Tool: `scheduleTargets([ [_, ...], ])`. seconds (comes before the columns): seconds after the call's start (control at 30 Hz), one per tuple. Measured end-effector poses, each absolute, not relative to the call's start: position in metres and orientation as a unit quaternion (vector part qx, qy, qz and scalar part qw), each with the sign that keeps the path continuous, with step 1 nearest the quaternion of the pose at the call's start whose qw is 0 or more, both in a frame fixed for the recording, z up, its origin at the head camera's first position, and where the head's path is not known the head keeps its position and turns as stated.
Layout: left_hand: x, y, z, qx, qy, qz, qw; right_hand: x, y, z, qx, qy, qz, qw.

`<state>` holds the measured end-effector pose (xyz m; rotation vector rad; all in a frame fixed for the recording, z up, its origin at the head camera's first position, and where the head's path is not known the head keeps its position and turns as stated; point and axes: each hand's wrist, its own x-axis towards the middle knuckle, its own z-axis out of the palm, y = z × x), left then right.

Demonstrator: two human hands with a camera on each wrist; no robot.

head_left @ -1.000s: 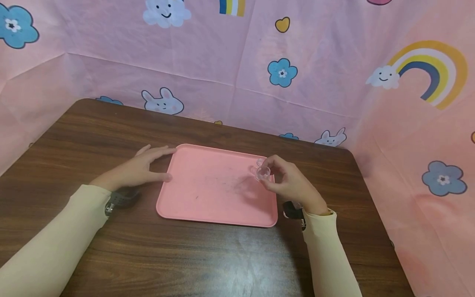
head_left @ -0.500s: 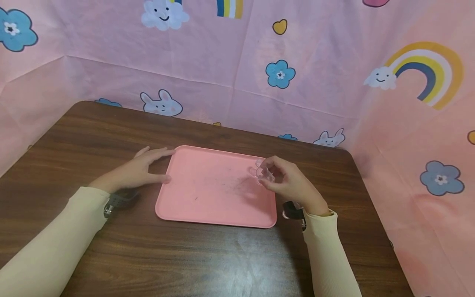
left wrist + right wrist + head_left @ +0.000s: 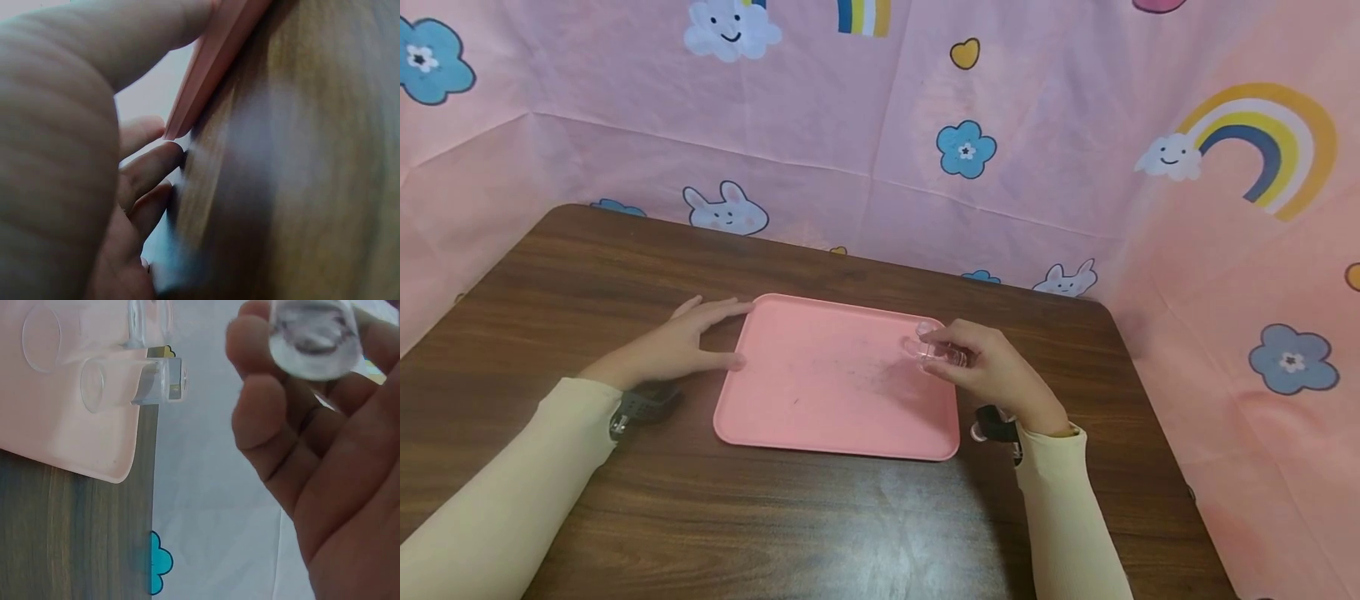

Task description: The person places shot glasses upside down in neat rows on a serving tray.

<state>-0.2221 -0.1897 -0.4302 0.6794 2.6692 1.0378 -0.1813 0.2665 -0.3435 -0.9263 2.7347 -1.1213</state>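
My left hand [image 3: 673, 346] stays at the left side of the pink tray [image 3: 820, 400], its fingers extended. The thumb and index fingertips touch the tray's rim. Over the tray's far right part, my right hand [image 3: 992, 362] holds a small clear glass [image 3: 315, 340] between thumb and fingers, tilted on its side. Its thick base shows in the right wrist view, while the mouth is hidden. Two more clear glasses stand on the tray just beyond that hand, one glass [image 3: 119, 384] beside another glass [image 3: 81, 331]. They appear to stand mouth down.
The tray lies on a dark wood-grain table [image 3: 760, 525]. A pink patterned cloth [image 3: 820, 108] hangs behind the table and along its sides. Dark straps with small devices circle both wrists.
My right hand has turned the small glass in its fingers, so its round end no longer faces the head camera. My left hand and the tray have stayed put.
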Motion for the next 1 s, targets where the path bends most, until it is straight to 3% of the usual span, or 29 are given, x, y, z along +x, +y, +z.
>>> scheduleTargets([
  [0.43, -0.2228, -0.1916, -0.4340, 0.234, 0.902, 0.352, 0.090, -0.1828, 0.2643, -0.3447, -0.318, 0.880, -0.353, 0.000],
  [0.7, -0.2235, -0.1900, -0.4287, 0.226, 0.905, 0.347, 0.101, -0.1820, 0.2636, -0.3424, -0.259, 0.890, -0.376, -0.006],
  [1.0, -0.2234, -0.1900, -0.4305, 0.224, 0.905, 0.346, 0.104, -0.1821, 0.2635, -0.3426, -0.270, 0.881, -0.388, -0.022],
])
